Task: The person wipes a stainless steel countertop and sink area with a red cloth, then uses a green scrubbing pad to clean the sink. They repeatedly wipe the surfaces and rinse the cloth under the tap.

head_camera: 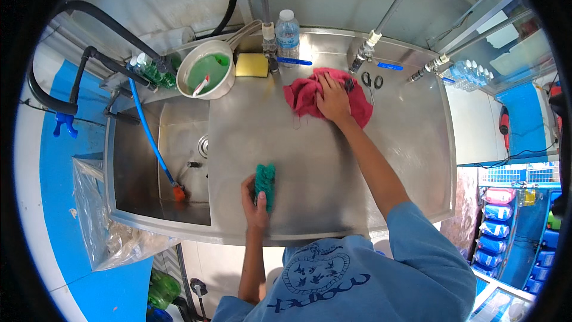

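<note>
My left hand [256, 205] is closed around a green bristly scrubber [265, 183] near the front edge of the steel counter [286, 143], to the right of the sink. Towards the back, my right hand [333, 98] lies palm down on a crumpled red cloth [359, 107], its fingers spread over the folds. Whether those fingers grip any cloth cannot be told. A small black item [349, 85] rests on the cloth beside my fingers. Just right of the cloth lie black-handled scissors [372, 84].
The sink basin [183, 129] at left holds a blue hose [149, 129]. Behind it stand a white pot [180, 76] of green liquid, a yellow sponge [252, 65] and a water bottle [287, 36]. Taps with blue levers [294, 61] line the back; more bottles [469, 72] stand far right.
</note>
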The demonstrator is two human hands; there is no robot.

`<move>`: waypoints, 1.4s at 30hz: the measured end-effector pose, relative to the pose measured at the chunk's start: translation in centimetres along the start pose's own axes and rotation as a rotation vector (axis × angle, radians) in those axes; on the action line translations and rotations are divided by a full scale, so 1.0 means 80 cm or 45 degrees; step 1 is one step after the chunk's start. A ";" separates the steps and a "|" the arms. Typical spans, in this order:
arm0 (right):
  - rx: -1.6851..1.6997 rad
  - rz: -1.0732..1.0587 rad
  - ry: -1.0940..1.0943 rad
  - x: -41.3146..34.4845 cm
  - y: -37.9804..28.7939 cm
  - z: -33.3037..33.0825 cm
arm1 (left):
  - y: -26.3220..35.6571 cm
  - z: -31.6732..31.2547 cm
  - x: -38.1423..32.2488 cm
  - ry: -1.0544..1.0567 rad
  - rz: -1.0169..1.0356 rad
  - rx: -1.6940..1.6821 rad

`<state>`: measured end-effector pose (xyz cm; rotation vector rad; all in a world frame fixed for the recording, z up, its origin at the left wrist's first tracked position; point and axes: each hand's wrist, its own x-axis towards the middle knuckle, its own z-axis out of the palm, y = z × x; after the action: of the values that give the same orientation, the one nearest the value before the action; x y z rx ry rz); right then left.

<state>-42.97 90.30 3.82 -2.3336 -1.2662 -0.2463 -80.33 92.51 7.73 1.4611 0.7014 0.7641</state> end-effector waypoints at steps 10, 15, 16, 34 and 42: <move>-0.038 0.199 -0.296 0.084 0.019 0.009 | -0.003 0.023 -0.029 0.129 -0.116 -0.083; -0.101 0.641 0.101 0.088 0.007 0.030 | -0.004 0.033 -0.004 0.180 -0.203 -0.427; -0.130 0.674 0.173 0.095 0.002 0.038 | -0.003 0.033 0.000 0.161 -0.182 -0.449; 0.001 0.250 -0.185 -0.264 0.020 -0.147 | 0.028 0.129 0.148 -0.345 0.460 0.516; -0.264 1.018 0.145 -0.456 0.031 -0.226 | -0.011 0.289 0.326 -0.518 0.810 1.186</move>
<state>-60.11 53.30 5.36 -2.7418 -0.1956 -0.2368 -46.29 99.86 7.99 2.6748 0.2471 0.5773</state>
